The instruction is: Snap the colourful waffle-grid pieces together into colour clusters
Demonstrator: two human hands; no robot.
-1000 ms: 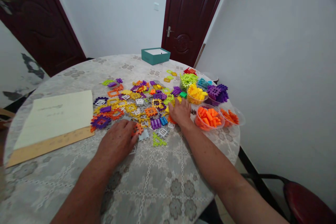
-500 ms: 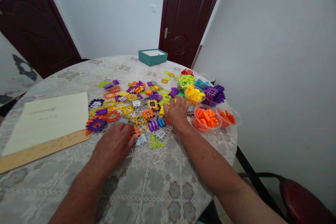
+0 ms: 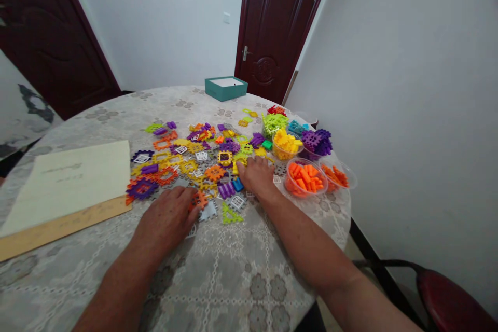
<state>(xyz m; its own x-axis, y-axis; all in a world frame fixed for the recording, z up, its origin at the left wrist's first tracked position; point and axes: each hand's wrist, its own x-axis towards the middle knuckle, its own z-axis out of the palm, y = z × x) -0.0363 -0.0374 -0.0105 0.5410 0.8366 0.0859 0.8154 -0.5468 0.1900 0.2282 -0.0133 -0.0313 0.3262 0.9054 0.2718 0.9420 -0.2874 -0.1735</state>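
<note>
Many flat plastic building pieces [image 3: 187, 158] in orange, yellow, purple, green and white lie scattered over the round table [image 3: 218, 275]. My left hand [image 3: 169, 217] rests palm down at the near edge of the scatter, fingers flat and touching an orange piece [image 3: 199, 198]. My right hand [image 3: 254, 176] lies over pieces in the middle right of the scatter, knuckles up, fingers curled down onto a yellow piece [image 3: 238, 162]; whether it grips that piece is hidden. A green triangle piece [image 3: 229, 213] sits between my hands.
Clear bowls hold sorted pieces at the right: orange [image 3: 305, 178], orange [image 3: 337, 175], yellow [image 3: 286, 142], purple [image 3: 317, 141], green [image 3: 274, 123]. A cream sheet on a wooden board [image 3: 64, 179] lies left. A teal box [image 3: 226, 86] stands at the far edge. A red chair [image 3: 451, 303] is at lower right.
My right hand has pulled back from the yellow bowl toward the middle of the scatter, fingers curling down. My left hand has stayed at the orange piece. The view shifted slightly.
</note>
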